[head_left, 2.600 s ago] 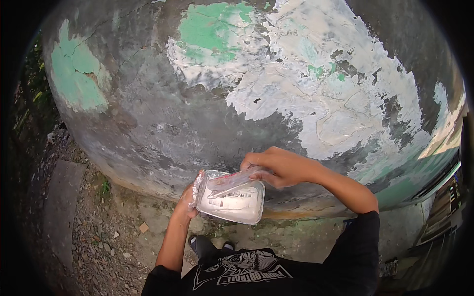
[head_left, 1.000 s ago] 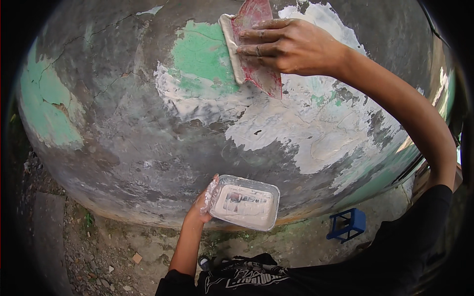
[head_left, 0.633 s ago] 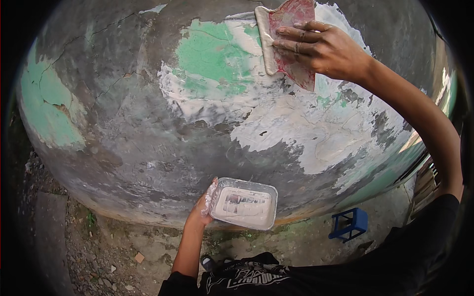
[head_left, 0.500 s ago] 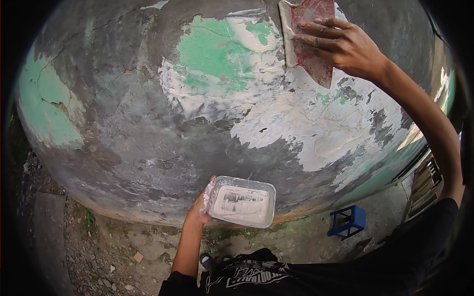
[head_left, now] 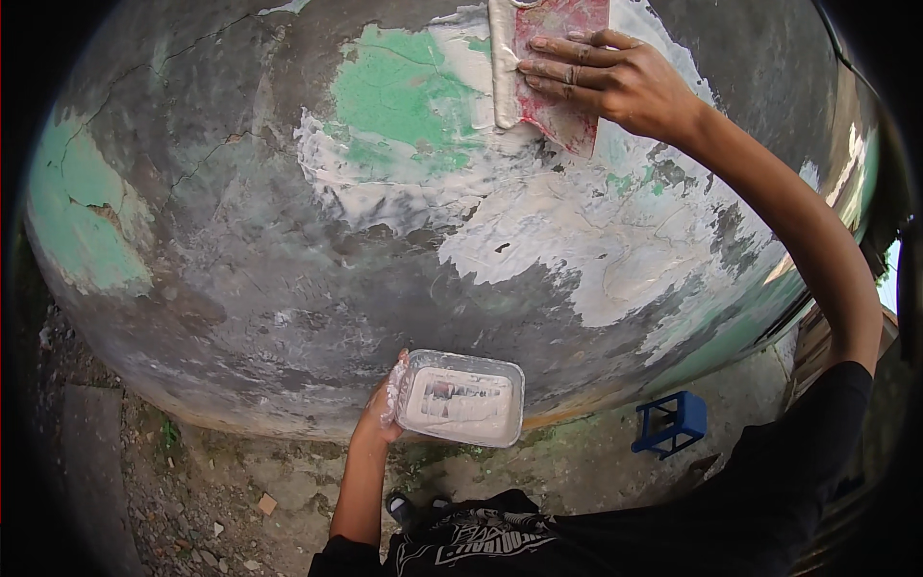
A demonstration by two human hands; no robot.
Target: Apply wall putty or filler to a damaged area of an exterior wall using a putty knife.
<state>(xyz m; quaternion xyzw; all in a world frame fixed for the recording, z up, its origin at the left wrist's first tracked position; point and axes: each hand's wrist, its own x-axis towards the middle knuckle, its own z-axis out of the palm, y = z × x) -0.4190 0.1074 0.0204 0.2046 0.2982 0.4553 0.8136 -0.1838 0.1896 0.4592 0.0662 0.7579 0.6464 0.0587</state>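
Our nearly flat right hand (head_left: 625, 88) holds the red scraper (head_left: 562, 121) at the wall (head_left: 365, 298), having just whitened the green patch's (head_left: 394, 87) right side; much remains uncovered. Our left hand (head_left: 383, 412) grips the tray (head_left: 466, 363).

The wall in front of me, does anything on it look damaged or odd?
Yes. The wall has thin cracks at upper left, and the green patch at far left has a chipped, brownish spot breaking its surface. The white coating is patchy, with ragged edges.
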